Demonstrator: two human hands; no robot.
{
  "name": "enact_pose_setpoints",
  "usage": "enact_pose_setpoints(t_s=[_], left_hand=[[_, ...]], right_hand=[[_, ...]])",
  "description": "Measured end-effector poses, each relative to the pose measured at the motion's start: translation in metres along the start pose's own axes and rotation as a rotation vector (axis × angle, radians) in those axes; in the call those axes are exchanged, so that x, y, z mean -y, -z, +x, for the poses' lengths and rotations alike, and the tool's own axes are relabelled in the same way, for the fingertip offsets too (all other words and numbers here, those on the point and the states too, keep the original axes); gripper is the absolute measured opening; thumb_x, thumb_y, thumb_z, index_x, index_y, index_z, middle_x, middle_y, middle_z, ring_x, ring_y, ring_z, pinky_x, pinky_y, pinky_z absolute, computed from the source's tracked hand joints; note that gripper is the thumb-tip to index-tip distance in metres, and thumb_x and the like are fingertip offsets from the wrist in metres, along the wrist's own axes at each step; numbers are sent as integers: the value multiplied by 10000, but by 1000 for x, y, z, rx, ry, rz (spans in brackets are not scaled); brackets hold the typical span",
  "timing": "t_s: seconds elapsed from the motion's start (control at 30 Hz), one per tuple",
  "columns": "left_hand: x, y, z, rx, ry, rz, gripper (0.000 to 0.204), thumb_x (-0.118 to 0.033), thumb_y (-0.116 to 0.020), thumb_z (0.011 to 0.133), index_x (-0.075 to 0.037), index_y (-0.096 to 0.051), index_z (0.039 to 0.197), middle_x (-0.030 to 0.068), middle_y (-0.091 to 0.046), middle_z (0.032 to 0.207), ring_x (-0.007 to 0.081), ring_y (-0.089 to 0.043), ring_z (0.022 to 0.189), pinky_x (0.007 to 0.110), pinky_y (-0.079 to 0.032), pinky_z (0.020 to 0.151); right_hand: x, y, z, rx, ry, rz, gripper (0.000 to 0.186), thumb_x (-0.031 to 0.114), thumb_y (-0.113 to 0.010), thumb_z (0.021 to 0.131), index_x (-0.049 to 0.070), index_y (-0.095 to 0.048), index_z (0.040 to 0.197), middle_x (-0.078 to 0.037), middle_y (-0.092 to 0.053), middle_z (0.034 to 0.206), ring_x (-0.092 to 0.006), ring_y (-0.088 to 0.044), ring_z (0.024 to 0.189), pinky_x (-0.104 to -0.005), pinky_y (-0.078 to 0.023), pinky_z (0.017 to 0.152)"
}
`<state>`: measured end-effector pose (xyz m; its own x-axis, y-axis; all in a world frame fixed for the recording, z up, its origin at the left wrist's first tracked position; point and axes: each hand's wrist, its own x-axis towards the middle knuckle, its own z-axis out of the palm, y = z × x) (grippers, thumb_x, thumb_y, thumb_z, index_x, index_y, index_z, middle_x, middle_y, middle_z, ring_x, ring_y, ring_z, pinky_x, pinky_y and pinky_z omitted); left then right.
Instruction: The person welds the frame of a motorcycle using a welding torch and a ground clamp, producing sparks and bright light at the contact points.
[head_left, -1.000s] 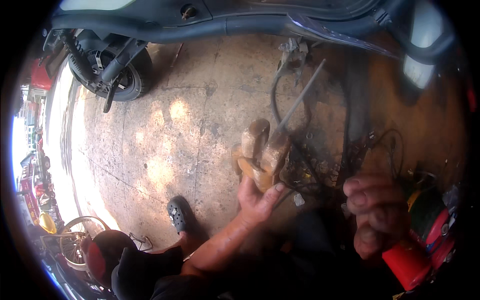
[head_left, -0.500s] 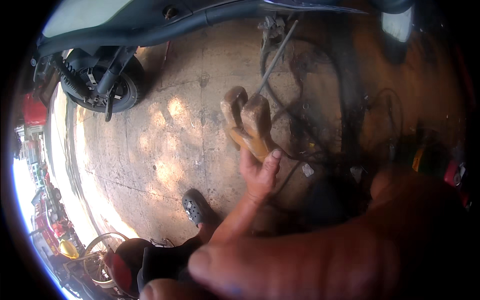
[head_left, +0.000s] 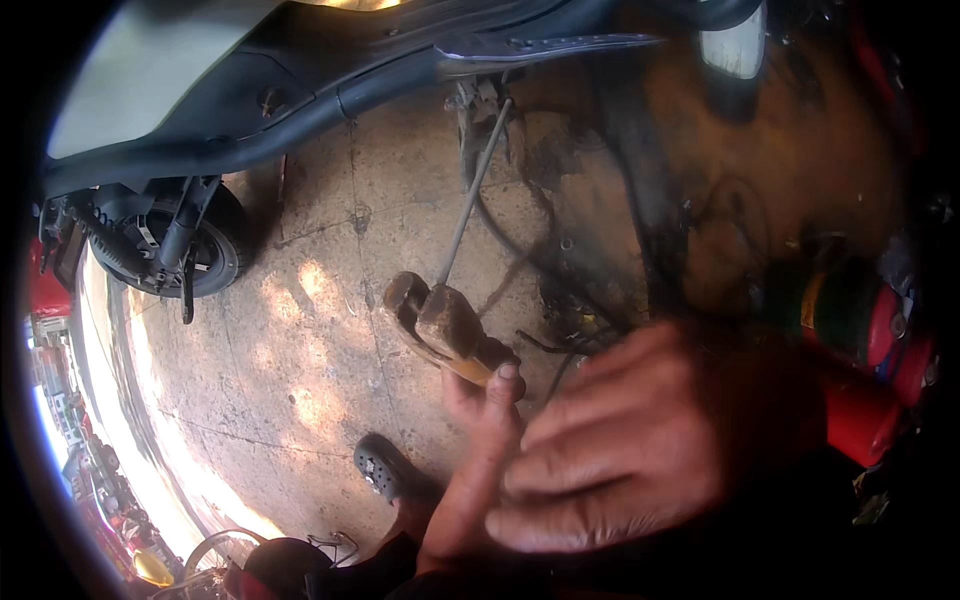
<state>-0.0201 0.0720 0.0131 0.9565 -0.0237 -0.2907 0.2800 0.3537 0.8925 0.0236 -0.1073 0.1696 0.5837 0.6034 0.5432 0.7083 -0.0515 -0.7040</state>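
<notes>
My left hand (head_left: 480, 400) is closed around a worn brown welding electrode holder (head_left: 450, 325), its thumb lying along the near end. From the holder's jaws a thin grey welding rod (head_left: 470, 195) slants up and away. The rod's far end overlaps a greyish metal part (head_left: 470, 125) under a scooter (head_left: 330, 105); whether they touch I cannot tell. My right hand (head_left: 620, 440) is close to the camera and slightly blurred, back up. Its fingers stretch leftward beside my left wrist, and nothing shows in them.
A scooter wheel (head_left: 180, 240) stands at the far left. Dark cables (head_left: 560, 270) loop over the stained concrete floor (head_left: 300, 350). A foot in a grey clog (head_left: 385, 465) is planted near the left forearm. Red cylindrical objects (head_left: 855, 405) lie at the right.
My right hand has drawn back from the lens, and its fingers now show beside my left wrist. The holder, scooter and floor appear lower and further left in the picture.
</notes>
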Motion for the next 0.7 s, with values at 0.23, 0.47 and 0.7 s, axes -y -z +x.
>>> enact_pose_setpoints(t_s=[0.23, 0.47, 0.7], left_hand=[[10, -2, 19, -36, -318, 218, 338, -227, -682, 870, 14, -506, 1027, 122, -610, 861, 173, -577, 698, 286, -493, 617], [19, -3, 24, 47, -276, 87, 428, -52, -697, 824, 23, -458, 1171, 124, -611, 936, 131, -569, 727, 242, -476, 614], [13, -10, 28, -39, -252, 231, 331, -179, -676, 874, 20, -511, 1081, 105, -613, 845, 133, -553, 630, 247, -457, 571]], right_hand=[[-96, 76, -37, -786, -180, -612, 447, 151, -714, 789, 21, -590, 1198, -160, -602, 1145, -289, -591, 1044, -368, -470, 946], [-124, 127, -27, -106, -96, -1191, 301, 95, -727, 784, -19, -654, 1054, -146, -660, 992, -268, -623, 925, -339, -506, 812], [-159, 125, -24, -109, -44, -1161, 247, 61, -691, 783, 5, -673, 1023, -132, -667, 909, -304, -639, 803, -353, -527, 706]])
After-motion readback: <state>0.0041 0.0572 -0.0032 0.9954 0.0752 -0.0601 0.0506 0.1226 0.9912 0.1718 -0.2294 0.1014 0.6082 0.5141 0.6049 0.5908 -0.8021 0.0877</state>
